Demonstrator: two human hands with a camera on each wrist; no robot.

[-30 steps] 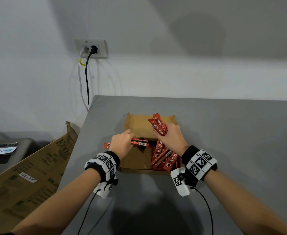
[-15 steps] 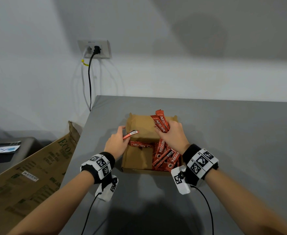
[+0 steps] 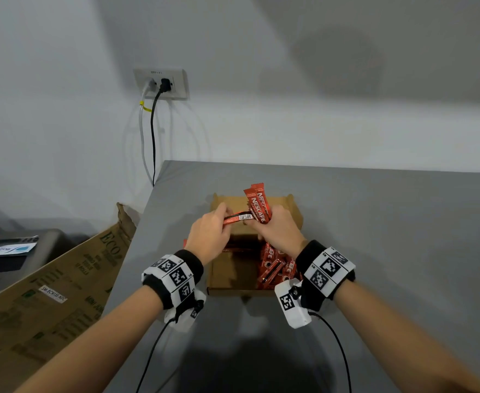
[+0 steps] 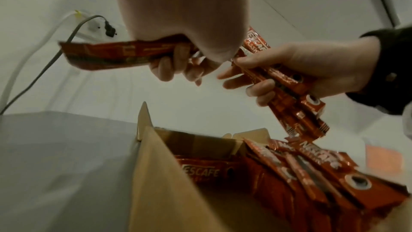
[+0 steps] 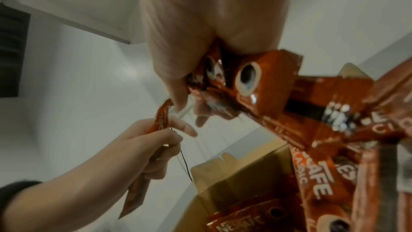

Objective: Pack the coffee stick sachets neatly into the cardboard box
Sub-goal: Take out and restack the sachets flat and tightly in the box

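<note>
An open brown cardboard box (image 3: 222, 275) sits on the grey table, with several red coffee sachets (image 3: 272, 269) stacked on edge in its right half. One more sachet (image 4: 198, 170) lies flat inside at the left. Above the box my left hand (image 3: 209, 235) pinches a single red sachet (image 3: 237, 217), held level and pointing right. My right hand (image 3: 277, 232) grips a small bundle of sachets (image 3: 258, 205) that stands upright. The single sachet's tip meets the bundle at my right fingers (image 4: 236, 77).
The grey table (image 3: 389, 236) extends wide to the right and toward me. A large flattened carton (image 3: 48, 293) leans off the table's left edge. On the wall behind hangs a socket with cables (image 3: 160, 85). Wrist cables trail below both arms.
Both hands have risen above the box. My left hand lifted one sachet off the box and brought it right, up to the bundle in my right hand.
</note>
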